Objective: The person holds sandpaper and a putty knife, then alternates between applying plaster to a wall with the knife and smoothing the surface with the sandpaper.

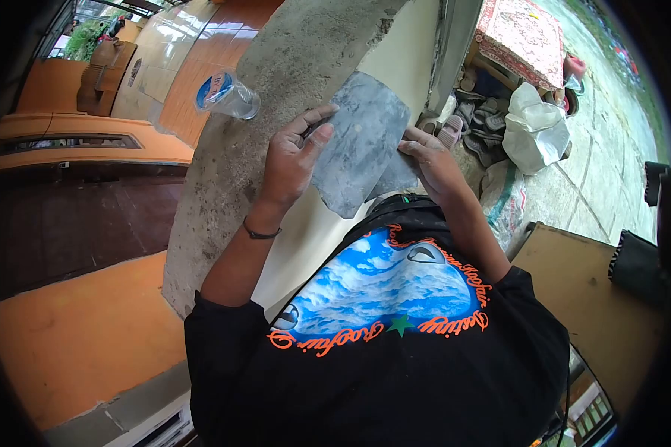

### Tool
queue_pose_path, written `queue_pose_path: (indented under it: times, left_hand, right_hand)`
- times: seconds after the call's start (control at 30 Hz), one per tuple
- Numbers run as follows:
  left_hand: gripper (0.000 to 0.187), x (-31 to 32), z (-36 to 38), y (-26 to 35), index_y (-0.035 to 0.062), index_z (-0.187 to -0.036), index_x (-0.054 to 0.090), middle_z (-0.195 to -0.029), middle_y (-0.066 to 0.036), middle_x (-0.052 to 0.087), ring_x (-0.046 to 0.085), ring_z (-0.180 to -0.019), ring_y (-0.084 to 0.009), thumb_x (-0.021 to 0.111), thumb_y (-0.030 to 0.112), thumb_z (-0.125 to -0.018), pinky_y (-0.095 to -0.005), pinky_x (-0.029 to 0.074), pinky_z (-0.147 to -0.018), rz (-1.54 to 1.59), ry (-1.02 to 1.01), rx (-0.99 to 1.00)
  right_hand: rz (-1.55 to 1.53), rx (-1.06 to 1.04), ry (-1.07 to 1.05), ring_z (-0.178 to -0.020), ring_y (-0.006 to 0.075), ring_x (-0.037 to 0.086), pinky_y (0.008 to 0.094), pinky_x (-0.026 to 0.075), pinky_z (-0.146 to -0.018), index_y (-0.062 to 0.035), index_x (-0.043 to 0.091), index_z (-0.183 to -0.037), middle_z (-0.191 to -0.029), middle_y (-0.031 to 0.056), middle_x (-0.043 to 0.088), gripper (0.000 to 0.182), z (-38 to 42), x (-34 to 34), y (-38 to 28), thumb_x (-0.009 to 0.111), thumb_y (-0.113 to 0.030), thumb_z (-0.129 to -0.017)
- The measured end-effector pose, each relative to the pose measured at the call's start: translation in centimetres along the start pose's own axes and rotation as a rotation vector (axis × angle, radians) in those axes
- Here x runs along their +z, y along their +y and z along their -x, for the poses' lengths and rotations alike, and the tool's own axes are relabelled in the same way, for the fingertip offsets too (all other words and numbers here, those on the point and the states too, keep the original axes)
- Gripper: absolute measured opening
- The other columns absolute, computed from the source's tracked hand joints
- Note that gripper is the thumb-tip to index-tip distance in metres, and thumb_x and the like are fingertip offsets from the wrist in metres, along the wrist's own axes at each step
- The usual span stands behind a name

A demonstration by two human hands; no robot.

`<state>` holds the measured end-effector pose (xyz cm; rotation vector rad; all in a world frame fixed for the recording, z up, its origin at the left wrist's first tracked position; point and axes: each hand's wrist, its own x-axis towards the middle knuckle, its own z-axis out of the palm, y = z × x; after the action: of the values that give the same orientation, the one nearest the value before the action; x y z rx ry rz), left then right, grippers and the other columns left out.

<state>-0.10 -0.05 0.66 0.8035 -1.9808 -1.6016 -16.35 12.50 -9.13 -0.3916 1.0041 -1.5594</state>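
A grey sheet of sandpaper (361, 134), smudged with pale dust, is held up in front of my body between both hands. My left hand (294, 160) is closed on its left edge, thumb on the near face, a dark band around the wrist. At the opposite edge, my right hand (431, 160) pinches the sheet between thumb and fingers. A second grey piece (397, 177) shows below the sheet's right side, partly covered by it. Both hands carry pale dust.
To the left of the sheet, a clear plastic cup (235, 98) with a blue-and-white lid is on the rough concrete ledge (215, 182). A smooth cream surface (298, 238) runs under my arms. Sandals (484, 119), a white sack (533, 130) and a red-patterned cloth (522, 41) are at right.
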Motion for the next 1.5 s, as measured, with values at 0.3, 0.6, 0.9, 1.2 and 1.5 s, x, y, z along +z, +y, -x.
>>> queue_pose_path:
  times: [0.3, 0.6, 0.9, 1.2, 1.5]
  left_hand:
    - [0.036, 0.5, 0.4, -0.3, -0.0023, -0.110, 0.058, -0.107, -0.010, 0.059, 0.055, -0.096, -0.0135, 0.068, 0.015, -0.080, -0.0254, 0.043, -0.085, -0.273, -0.036, 0.105]
    - [0.034, 1.6, 0.6, -1.0, 0.0030, -0.105, 0.059, -0.096, -0.014, 0.063, 0.062, -0.085, -0.0190, 0.070, 0.014, -0.075, -0.0302, 0.048, -0.075, -0.344, 0.089, 0.157]
    - [0.027, 1.0, 0.6, -1.3, 0.0006, -0.111, 0.057, -0.102, -0.007, 0.060, 0.054, -0.089, -0.0097, 0.059, 0.011, -0.086, -0.0234, 0.044, -0.079, -0.443, 0.017, 0.182]
    - [0.039, 0.4, 0.2, -1.0, 0.0007, -0.122, 0.049, -0.115, -0.011, 0.054, 0.053, -0.099, -0.0134, 0.059, 0.007, -0.085, -0.0261, 0.044, -0.086, -0.314, -0.181, 0.162]
    - [0.061, 0.5, 0.6, -0.2, 0.0060, -0.133, 0.039, -0.131, -0.019, 0.045, 0.047, -0.117, -0.0236, 0.065, 0.010, -0.078, -0.0328, 0.035, -0.098, -0.428, -0.328, 0.156]
  right_hand:
    - [-0.161, 0.078, -0.284, -0.098, 0.0161, 0.053, 0.0275, 0.040, -0.087, 0.0031, 0.052, -0.113, -0.111, 0.0087, 0.055, 0.035, 0.9, 0.1, 1.5, 0.045, -0.008, -0.081]
    - [-0.343, 0.030, -0.320, -0.115, 0.0259, 0.044, 0.0398, 0.035, -0.096, 0.0022, 0.036, -0.129, -0.128, 0.0140, 0.044, 0.060, 1.3, 1.9, 1.3, 0.044, -0.038, -0.085]
    - [-0.511, 0.029, -0.162, -0.115, 0.0242, 0.045, 0.0397, 0.036, -0.096, 0.0013, 0.035, -0.130, -0.126, 0.0138, 0.045, 0.066, -0.2, 1.0, 0.8, 0.042, -0.049, -0.087]
    - [-0.249, 0.032, -0.011, -0.107, 0.0216, 0.051, 0.0343, 0.038, -0.094, 0.0025, 0.039, -0.126, -0.116, 0.0109, 0.052, 0.064, 0.8, 2.6, 0.1, 0.065, -0.033, -0.080]
    - [0.003, -0.094, 0.088, -0.098, 0.0192, 0.055, 0.0307, 0.043, -0.085, 0.0005, 0.044, -0.120, -0.108, 0.0126, 0.056, 0.068, 0.4, 4.3, 0.7, 0.076, -0.034, -0.070]
